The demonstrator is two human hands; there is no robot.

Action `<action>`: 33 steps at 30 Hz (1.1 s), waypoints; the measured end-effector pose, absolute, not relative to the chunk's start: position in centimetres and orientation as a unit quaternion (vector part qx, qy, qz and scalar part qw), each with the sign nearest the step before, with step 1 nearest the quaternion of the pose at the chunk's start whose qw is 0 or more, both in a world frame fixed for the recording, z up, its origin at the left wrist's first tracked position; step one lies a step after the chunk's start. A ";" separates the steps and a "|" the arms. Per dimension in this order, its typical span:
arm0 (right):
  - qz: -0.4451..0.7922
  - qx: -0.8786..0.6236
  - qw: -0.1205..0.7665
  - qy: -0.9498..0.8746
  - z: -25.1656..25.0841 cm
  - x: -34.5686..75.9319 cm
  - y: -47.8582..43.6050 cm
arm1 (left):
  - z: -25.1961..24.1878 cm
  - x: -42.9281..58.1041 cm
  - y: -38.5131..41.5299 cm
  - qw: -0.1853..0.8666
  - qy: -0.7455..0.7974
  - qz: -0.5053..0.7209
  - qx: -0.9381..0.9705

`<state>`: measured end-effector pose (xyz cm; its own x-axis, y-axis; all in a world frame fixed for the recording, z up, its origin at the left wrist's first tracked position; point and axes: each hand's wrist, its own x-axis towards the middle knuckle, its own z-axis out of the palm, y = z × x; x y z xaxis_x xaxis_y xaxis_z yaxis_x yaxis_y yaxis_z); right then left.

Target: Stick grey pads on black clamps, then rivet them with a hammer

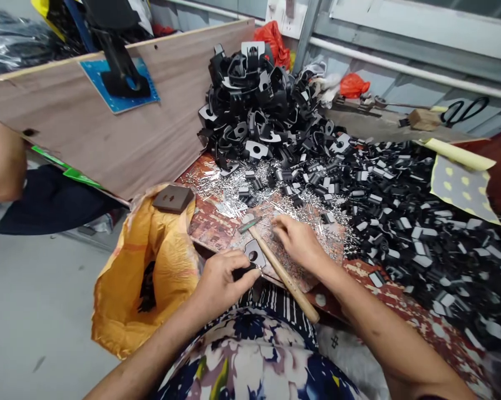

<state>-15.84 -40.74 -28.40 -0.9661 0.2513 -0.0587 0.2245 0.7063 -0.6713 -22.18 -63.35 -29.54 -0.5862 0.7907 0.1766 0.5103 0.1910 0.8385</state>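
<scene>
My left hand (223,280) grips a black plastic clip (255,253) with a grey pad that has a round hole, at the near edge of the work table. My right hand (298,241) is over the scattered metal pins (229,194), its fingers curled together; whatever is between the fingertips is too small to make out. Between my hands lies a hammer (281,272), its wooden handle pointing toward me and its head resting on the worn metal plate (336,244).
Black clips with grey pads (256,150) are heaped at the back. Small black parts (417,239) cover the right side. A yellow sack (120,294) stands open at left, beside a wooden board (167,100). Scissors (462,111) lie far right. Another person's hand (4,161) shows at the left edge.
</scene>
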 end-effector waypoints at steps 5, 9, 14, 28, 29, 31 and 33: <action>0.036 -0.015 0.014 -0.999 -30.0 -19.6 -42.0 | -30.5 -22.7 -63.5 0.272 0.709 0.613 0.219; 0.006 0.030 0.056 -0.998 -31.3 -20.0 -42.5 | -30.4 -22.8 -63.2 0.356 0.587 0.724 0.062; 0.089 0.013 0.129 -0.988 -31.1 -18.3 -39.7 | -30.3 -22.8 -63.0 0.386 0.478 0.789 -0.007; 0.292 0.050 0.248 -0.922 -23.8 -11.2 -45.6 | -29.1 -21.3 -59.6 0.391 0.402 0.828 -0.024; 0.286 0.054 0.241 -0.926 -24.1 -11.3 -45.7 | -29.1 -21.1 -59.5 0.390 0.401 0.828 -0.031; 0.268 0.059 0.230 -0.934 -24.5 -11.6 -45.8 | -29.2 -20.8 -59.5 0.392 0.397 0.829 -0.043; 0.248 0.064 0.227 -0.940 -24.8 -11.9 -45.7 | -29.4 -20.7 -59.7 0.396 0.390 0.830 -0.048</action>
